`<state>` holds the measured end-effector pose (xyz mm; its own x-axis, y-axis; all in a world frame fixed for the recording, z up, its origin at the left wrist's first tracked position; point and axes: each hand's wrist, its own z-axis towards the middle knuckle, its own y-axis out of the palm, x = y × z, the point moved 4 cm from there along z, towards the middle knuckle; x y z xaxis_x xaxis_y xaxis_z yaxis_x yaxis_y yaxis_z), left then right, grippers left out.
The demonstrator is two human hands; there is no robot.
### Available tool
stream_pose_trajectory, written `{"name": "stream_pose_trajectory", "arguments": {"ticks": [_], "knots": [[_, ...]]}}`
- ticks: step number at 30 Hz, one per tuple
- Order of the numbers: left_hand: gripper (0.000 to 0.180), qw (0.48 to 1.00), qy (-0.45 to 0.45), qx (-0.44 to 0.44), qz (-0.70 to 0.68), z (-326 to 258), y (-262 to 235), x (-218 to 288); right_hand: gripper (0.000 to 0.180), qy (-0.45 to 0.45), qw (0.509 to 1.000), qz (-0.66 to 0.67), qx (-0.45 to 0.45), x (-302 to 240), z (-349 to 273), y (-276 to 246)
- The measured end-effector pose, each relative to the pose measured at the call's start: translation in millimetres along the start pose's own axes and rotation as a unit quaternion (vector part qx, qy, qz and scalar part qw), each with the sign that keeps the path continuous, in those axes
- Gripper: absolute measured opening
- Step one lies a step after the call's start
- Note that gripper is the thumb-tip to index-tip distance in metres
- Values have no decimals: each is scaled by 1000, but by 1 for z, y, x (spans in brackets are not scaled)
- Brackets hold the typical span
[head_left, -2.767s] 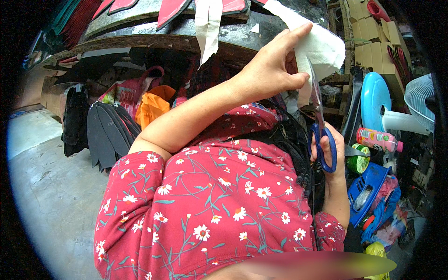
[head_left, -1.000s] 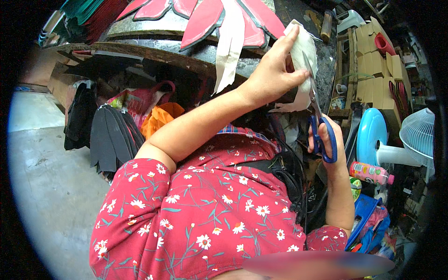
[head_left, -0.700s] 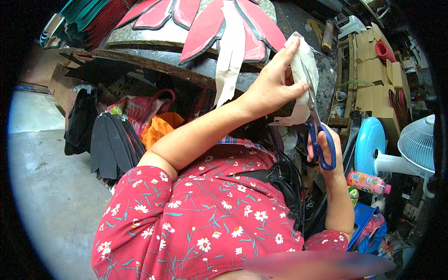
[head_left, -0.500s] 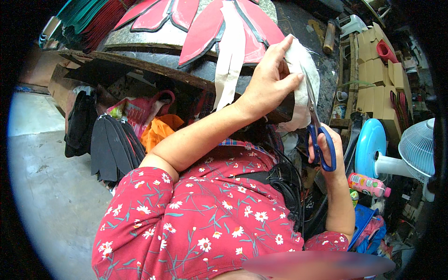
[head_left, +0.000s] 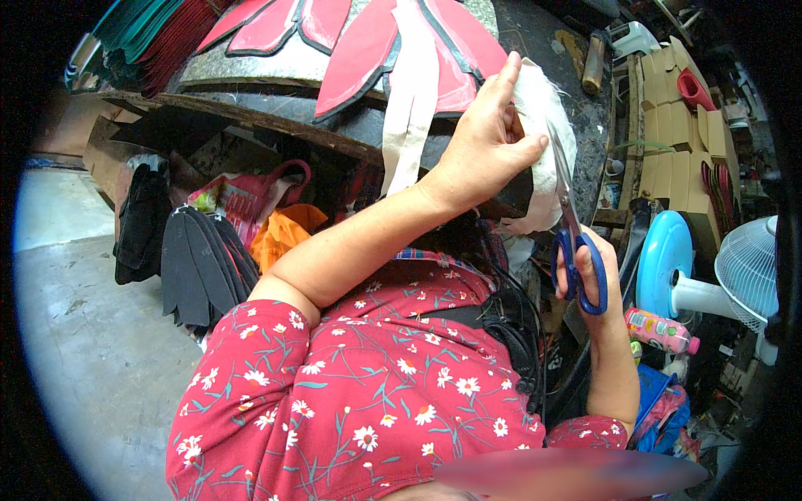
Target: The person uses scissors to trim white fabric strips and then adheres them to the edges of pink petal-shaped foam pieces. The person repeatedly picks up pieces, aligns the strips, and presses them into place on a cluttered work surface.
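Note:
My left hand (head_left: 489,142) reaches across to the black-topped bench, gripping a piece of white cloth (head_left: 541,188) that hangs over its near edge. Just right of that thumb, the metal blades of a pair of scissors (head_left: 576,271) lie against the cloth. My right hand (head_left: 606,259) has its fingers through the blue handles. Left of my left hand, a long white strip (head_left: 408,125) drapes over red shapes with black edging (head_left: 355,71) on the bench. How the fingertips of my left hand pinch the cloth is partly hidden.
A stack of dark petal-shaped pieces (head_left: 200,259) hangs below the bench at left, beside an orange cloth (head_left: 284,234). At right are a blue round stool seat (head_left: 664,255), a white fan (head_left: 748,267), a pink bottle (head_left: 660,331) and cardboard boxes (head_left: 668,108).
My right hand and the scissors have shifted slightly right and down, toward me. My left hand stays on the cloth, nearly still.

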<state>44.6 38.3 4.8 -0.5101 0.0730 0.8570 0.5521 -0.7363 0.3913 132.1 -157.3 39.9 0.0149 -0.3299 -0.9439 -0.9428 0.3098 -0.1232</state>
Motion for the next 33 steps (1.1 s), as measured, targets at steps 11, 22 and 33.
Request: {"name": "stream_pose_trajectory", "arguments": {"ticks": [11,22,33], "knots": [[91,999,14,-2,29,-4,1,1,45,7,1000,-20,5,-6,6,-4],[25,980,-160,0,-122,-8,-4,15,19,0,983,-178,49,-9,-1,-10],[23,977,-188,-27,-96,-6,-12,21,37,20,998,-40,-39,-8,-3,-19]]}}
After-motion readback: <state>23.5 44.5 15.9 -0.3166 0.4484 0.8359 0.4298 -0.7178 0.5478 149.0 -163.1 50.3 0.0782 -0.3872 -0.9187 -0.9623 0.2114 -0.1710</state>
